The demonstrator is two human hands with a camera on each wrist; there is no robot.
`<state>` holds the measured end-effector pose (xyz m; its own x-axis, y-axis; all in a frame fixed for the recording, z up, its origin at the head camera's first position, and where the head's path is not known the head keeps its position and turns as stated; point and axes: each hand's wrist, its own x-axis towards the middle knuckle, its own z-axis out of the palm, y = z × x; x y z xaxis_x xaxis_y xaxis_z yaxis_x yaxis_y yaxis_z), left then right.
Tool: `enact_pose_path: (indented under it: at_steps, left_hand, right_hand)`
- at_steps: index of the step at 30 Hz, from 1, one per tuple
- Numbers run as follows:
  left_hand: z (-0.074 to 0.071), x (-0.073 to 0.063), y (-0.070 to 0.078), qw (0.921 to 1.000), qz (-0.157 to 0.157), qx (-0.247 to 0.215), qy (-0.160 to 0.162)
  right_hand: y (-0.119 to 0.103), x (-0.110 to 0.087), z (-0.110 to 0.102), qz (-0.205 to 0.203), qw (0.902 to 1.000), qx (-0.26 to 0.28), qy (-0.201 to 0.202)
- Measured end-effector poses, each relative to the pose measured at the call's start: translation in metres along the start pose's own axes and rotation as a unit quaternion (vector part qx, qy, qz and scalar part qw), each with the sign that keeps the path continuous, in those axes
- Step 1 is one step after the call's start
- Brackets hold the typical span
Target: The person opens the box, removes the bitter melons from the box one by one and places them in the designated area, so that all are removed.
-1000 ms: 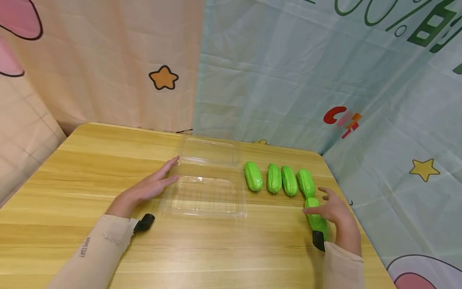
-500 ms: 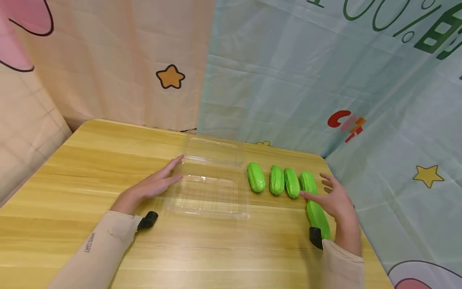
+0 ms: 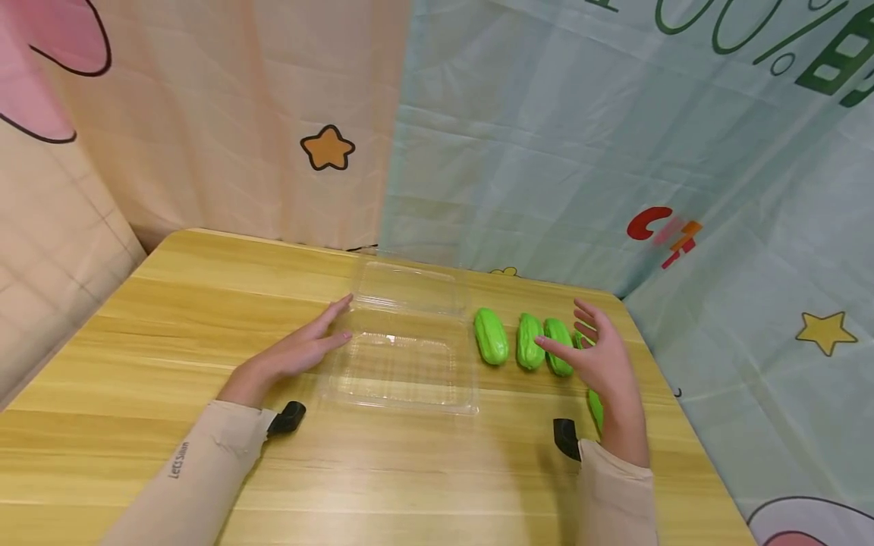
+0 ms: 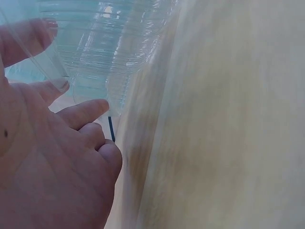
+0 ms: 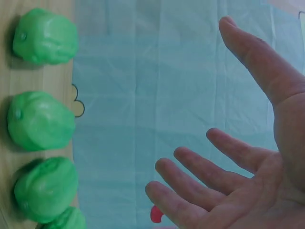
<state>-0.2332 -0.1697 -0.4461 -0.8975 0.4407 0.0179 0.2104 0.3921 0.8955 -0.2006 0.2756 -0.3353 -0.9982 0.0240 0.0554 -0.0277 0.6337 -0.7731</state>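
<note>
A clear plastic clamshell box (image 3: 399, 371) lies open on the table, its lid (image 3: 410, 284) folded back toward the wall. My left hand (image 3: 293, 353) rests at the box's left edge, fingers loosely extended; in the left wrist view, the thumb and fingertips meet the clear wall. Several glossy green, ridged, cucumber-like vegetables stand in a row right of the box, the nearest vegetable (image 3: 491, 337) a little apart. Over the row's right end hovers my right hand (image 3: 601, 356), fingers spread, holding nothing. It partly hides two vegetables, among them the front one (image 3: 595, 409).
The wooden table (image 3: 382, 485) has its far edge against a printed cloth backdrop (image 3: 519, 152). More cloth hangs along the right side. A black wrist camera (image 3: 287, 418) sits on the left cuff and another camera (image 3: 566, 438) on the right cuff.
My right hand has left the front vegetable at the right, rising and shifting left over the row. My left hand stays at the box edge. The view has shifted slightly.
</note>
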Motion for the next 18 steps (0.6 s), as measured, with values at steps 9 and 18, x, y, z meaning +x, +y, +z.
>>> enact_pose_path:
  at_steps: [9, 18]
  left_hand:
    - [-0.004, -0.003, 0.000, 0.9999, -0.008, 0.008, 0.007]
    - [-0.002, -0.005, 0.001, 0.9999, -0.008, 0.007, 0.006]
  right_hand:
    - [-0.013, 0.011, 0.028, -0.040, 0.9973, 0.048, -0.039]
    - [-0.031, 0.020, 0.063, -0.062, 0.9930, 0.064, -0.077]
